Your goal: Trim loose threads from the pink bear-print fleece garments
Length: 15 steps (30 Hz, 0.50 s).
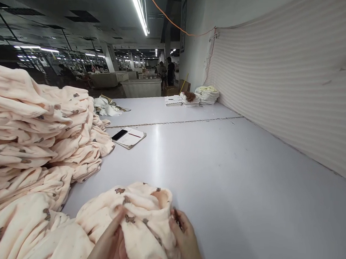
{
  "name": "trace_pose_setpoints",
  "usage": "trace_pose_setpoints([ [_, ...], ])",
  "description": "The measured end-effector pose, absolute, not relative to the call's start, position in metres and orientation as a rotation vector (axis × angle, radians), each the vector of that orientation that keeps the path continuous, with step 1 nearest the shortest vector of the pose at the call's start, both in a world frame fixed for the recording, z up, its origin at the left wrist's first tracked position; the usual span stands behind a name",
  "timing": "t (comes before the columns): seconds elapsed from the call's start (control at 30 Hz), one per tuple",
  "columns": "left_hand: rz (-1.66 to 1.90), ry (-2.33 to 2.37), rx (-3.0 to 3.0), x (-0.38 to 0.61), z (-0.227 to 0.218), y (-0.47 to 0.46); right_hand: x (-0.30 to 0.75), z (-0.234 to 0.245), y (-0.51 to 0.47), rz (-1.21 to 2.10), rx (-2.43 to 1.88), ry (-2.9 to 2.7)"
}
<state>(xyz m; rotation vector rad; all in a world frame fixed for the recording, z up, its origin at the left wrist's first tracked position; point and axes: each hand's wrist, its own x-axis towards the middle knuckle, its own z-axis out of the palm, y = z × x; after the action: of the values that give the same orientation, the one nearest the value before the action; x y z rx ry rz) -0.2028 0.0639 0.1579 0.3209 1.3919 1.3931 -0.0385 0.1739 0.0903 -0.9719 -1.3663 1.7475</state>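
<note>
A pale peach fleece garment (143, 214) with small brown bear prints lies bunched at the near edge of the white table (231, 181). My left hand (110, 243) grips a fold of it from below, fingers pressed into the cloth. On the garment's right side my right hand (185, 237) pinches its edge, thumb and fingers closed on the fabric. More of the same peach cloth spreads to the lower left under my left arm.
A tall heap of peach garments (27, 135) fills the left. A black phone (119, 135) lies on a notebook (132, 137) mid-table. Folded stacks (206, 95) and papers (173, 100) sit far back. A striped fabric wall (297, 83) runs along the right. People stand in the distance.
</note>
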Motion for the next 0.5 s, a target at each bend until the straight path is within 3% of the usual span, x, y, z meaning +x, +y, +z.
trace_pose_setpoints([
  [0.27, 1.513, 1.333, 0.093, -0.179, 0.168, 0.072, -0.077, 0.088, 0.119, 1.770, -0.909, -1.250],
  [0.5, 1.532, 1.135, -0.255, -0.190, 0.174, 0.062, -0.051, 0.114, 0.150, 1.767, -0.781, -1.523],
])
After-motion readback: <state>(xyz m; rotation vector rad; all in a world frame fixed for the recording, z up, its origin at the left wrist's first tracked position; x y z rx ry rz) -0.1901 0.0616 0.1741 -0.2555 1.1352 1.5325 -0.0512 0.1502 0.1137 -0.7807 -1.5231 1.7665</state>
